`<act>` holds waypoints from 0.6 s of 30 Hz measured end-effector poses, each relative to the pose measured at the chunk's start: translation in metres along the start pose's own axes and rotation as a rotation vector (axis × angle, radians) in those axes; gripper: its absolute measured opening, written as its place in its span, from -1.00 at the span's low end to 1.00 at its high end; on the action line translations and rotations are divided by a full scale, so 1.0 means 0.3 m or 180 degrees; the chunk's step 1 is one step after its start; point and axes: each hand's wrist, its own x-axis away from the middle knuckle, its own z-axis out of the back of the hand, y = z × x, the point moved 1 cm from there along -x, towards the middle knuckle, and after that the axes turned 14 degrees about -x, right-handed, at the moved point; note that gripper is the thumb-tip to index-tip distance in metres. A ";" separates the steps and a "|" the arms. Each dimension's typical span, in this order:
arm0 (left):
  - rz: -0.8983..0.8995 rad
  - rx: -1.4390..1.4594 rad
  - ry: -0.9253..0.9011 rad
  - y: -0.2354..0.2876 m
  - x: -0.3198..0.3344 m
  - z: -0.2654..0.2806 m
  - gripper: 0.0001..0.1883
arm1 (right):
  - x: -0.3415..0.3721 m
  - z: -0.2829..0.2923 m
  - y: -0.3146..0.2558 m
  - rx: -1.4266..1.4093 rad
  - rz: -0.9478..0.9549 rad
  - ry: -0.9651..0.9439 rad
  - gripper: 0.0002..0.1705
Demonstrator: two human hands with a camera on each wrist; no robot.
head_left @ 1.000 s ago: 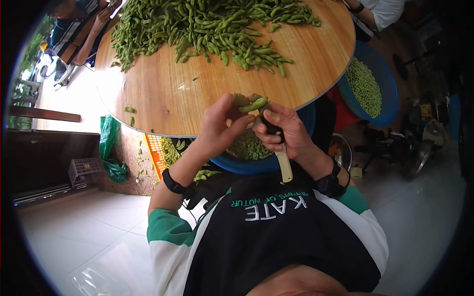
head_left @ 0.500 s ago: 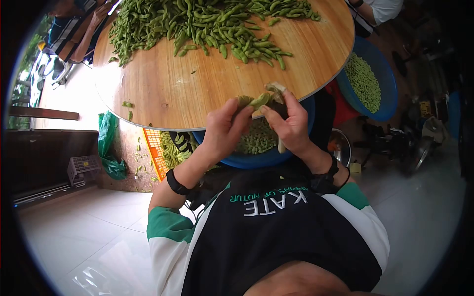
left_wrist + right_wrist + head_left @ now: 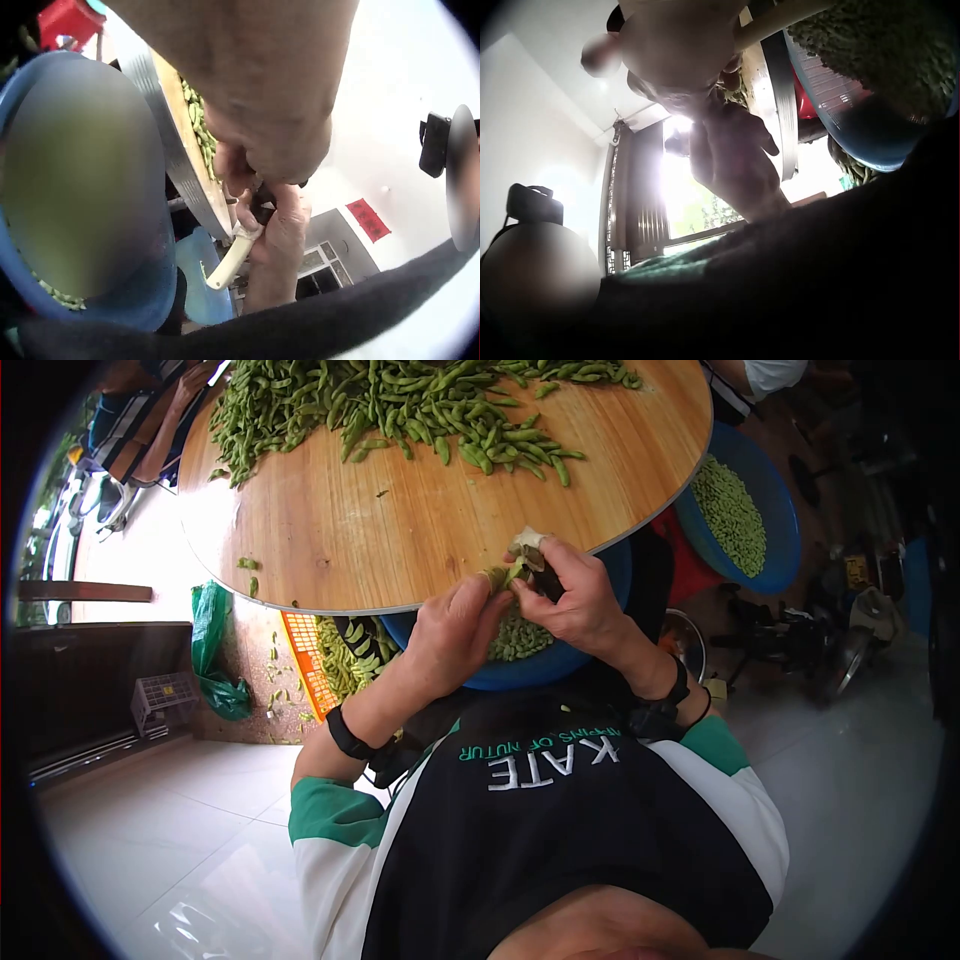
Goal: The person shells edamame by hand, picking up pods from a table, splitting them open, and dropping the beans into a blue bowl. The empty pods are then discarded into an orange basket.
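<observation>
In the head view my left hand pinches a green soybean pod above the table's near edge. My right hand meets it from the other side, fingertips at the pod. Pale wrapping covers a right fingertip. The right hand also grips a tool with a cream handle, seen in the left wrist view; its working end is hidden. Beneath both hands sits a blue basin with shelled beans. A large heap of pods covers the far part of the round wooden table.
A second blue basin of shelled beans stands to the right. At left are an orange basket with pods and a green plastic bag. Another person's arm shows at the far left, and a white sleeve at the far right.
The right hand has turned and closed in on the pod, so the cream handle is hidden in the head view. Both hands have drawn together around the pod.
</observation>
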 end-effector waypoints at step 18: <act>-0.0597 -0.0360 0.0334 0.044 0.010 0.009 -0.88 | 0.031 -0.008 0.049 0.0082 -0.0292 0.0249 -0.85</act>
